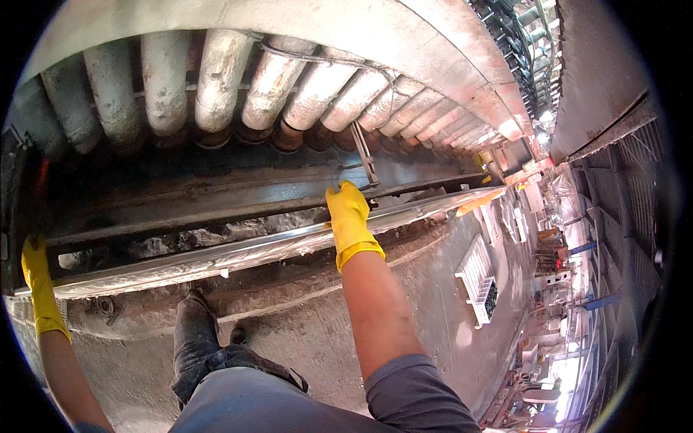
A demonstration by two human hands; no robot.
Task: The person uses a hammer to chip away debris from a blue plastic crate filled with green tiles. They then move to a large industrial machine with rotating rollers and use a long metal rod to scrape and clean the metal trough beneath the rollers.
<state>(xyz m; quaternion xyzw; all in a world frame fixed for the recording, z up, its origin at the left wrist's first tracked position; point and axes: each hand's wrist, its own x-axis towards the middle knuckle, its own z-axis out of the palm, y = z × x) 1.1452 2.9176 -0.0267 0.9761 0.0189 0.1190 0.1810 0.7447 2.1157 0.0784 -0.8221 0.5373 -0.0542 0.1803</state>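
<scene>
My right hand (349, 213), in a yellow rubber glove, is closed over the long metal edge of the machine in front of me. A small dark piece sticks out beside its fingers, and what they grip is mostly hidden. Just above this hand, a thin metal bracket (364, 153) reaches down from the rollers. At the far left my left hand (36, 270), gloved in yellow too, is against the dark end frame (13, 216); its fingers are too shadowed to make out. Between my hands runs a long bright metal rail (238, 256), with a dark trough behind it.
A row of large dusty rollers (216, 79) spans the machine beneath a curved pale cover (289, 14). My feet stand on a dirty concrete floor (289, 353) by a low ledge. White slatted panels (473, 270) lie on the floor at right, with cluttered equipment beyond.
</scene>
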